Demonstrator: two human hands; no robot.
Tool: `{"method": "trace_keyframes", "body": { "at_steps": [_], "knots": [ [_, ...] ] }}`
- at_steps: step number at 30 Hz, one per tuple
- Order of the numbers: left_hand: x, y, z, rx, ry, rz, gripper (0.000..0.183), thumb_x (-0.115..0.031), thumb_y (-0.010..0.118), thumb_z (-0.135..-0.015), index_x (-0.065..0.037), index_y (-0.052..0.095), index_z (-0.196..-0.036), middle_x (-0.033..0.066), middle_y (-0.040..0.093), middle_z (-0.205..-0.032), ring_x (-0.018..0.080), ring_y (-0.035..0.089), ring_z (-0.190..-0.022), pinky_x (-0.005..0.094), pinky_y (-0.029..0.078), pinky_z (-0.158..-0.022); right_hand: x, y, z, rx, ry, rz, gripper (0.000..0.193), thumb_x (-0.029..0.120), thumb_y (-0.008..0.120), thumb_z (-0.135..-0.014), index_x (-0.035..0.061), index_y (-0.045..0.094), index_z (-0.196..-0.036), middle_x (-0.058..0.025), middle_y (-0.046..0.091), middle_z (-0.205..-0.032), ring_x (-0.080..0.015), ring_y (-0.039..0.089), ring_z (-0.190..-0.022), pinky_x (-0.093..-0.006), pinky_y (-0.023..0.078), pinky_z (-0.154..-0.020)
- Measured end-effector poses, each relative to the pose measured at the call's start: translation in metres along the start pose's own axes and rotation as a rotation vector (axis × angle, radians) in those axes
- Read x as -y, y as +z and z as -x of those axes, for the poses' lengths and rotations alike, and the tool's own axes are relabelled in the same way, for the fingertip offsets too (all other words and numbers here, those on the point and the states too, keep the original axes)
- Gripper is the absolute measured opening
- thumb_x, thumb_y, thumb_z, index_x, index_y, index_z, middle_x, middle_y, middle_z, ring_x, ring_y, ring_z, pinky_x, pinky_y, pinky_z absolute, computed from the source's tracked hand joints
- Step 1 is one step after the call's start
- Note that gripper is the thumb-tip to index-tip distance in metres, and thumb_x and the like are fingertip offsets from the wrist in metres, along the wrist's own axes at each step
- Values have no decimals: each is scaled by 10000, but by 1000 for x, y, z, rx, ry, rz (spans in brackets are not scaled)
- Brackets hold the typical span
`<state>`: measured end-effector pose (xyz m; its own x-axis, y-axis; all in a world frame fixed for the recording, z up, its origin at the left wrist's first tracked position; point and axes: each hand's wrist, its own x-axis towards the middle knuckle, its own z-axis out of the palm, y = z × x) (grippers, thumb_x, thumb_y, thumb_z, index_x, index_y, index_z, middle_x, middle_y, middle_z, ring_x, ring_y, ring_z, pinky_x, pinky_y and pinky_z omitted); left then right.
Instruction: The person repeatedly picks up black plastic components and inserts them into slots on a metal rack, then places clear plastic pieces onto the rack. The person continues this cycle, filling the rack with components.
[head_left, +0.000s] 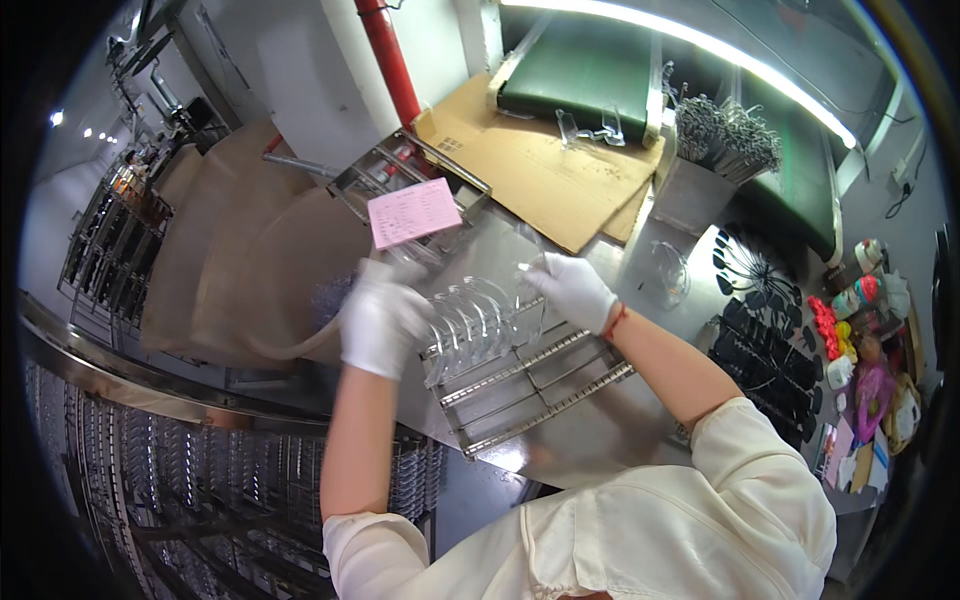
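A metal slotted rack (540,392) lies on the steel worktable. Several clear, curved eyewear lenses (470,322) stand upright in a row along its far part. My right hand (568,288), in a white glove, is closed at the rack's far right, its fingertips pinching a clear lens whose see-through outline is hard to make out. Over the left end of the row is my left hand (380,318), also white-gloved. Motion smears its fingers, so I cannot tell whether it holds anything.
Beyond the rack, a pink paper slip (413,212) lies on a metal frame. Flattened cardboard (540,165) fronts a green conveyor belt (580,75). Black eyewear temples (765,340) are spread at the right, near a bin of thin metal parts (700,190). Loaded racks (200,480) stand lower left.
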<state>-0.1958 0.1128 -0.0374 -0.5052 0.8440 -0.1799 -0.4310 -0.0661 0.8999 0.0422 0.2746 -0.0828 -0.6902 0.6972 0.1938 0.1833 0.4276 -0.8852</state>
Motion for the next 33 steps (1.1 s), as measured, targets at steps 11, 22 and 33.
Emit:
{"method": "trace_keyframes", "body": {
  "at_steps": [11,22,33],
  "knots": [
    [-13,6,-44,-120,570,-451,382,-307,503,-1088,-4,612,-1292,123,726,-974,148,677,-820,275,525,-745,-45,18,-40,502,317,574,472,427,512,-980,24,758,-982,-217,743,-1006,-401,711,-974,-448,542,-905],
    [72,62,-67,848,647,-1888,938,-778,502,-876,-151,410,-1568,212,348,-1620,409,260,-1523,575,199,-1210,-164,-99,-181,-532,501,18,287,335,601,-904,99,761,-932,-168,761,-986,-314,733,-919,-418,568,-808],
    [84,44,-87,914,621,-1637,881,-693,616,-853,-93,494,-1486,231,440,-1537,481,362,-1449,641,271,-1161,-311,-207,-288,-721,651,-903,303,376,629,-1006,90,685,-925,-51,674,-740,-146,541,-504,-286,356,-420]
  ]
}}
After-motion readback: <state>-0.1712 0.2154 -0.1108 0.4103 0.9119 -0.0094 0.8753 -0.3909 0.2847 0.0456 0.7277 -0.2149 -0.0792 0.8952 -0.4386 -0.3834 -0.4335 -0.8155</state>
